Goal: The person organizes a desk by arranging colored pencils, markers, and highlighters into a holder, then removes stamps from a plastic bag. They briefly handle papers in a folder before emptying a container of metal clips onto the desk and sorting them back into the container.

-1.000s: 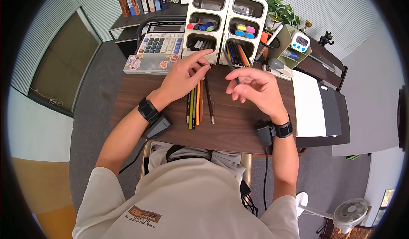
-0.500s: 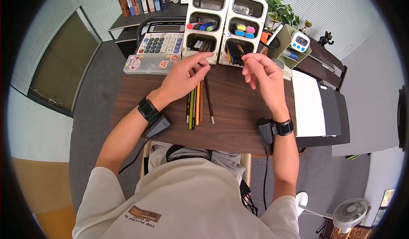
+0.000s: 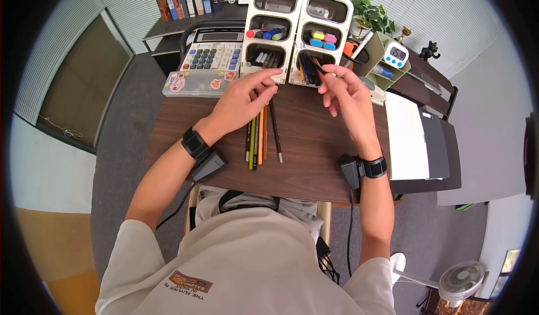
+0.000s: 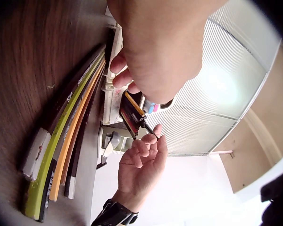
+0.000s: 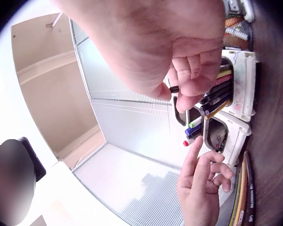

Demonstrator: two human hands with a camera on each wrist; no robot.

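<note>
My right hand [image 3: 349, 96] pinches a slim dark pencil [image 4: 150, 130] between thumb and fingertips. The pencil's far end reaches the bottom compartment of the right-hand white organizer [image 3: 322, 52], overlapping the coloured pencils [image 3: 306, 71] standing there. Its black near end pokes out between the fingers in the right wrist view. My left hand [image 3: 244, 103] hovers over a row of pencils [image 3: 260, 138] on the desk, index finger extended and the others loosely bent, holding nothing. Dark, olive green, yellow and brown pencils make up the row; the left hand hides their far ends in the head view.
Left of the organizers are a calculator [image 3: 212, 57] and a clear pencil case [image 3: 193, 84] with stickers. Toward the right stand a mesh pen cup [image 3: 359, 54], a digital timer [image 3: 396, 54] and white paper [image 3: 401, 141]. Markers [image 3: 272, 34] fill a middle compartment.
My right hand has moved up and right to the right organizer, carrying the pencil, which now tips into the bottom compartment. The left hand has stayed in place.
</note>
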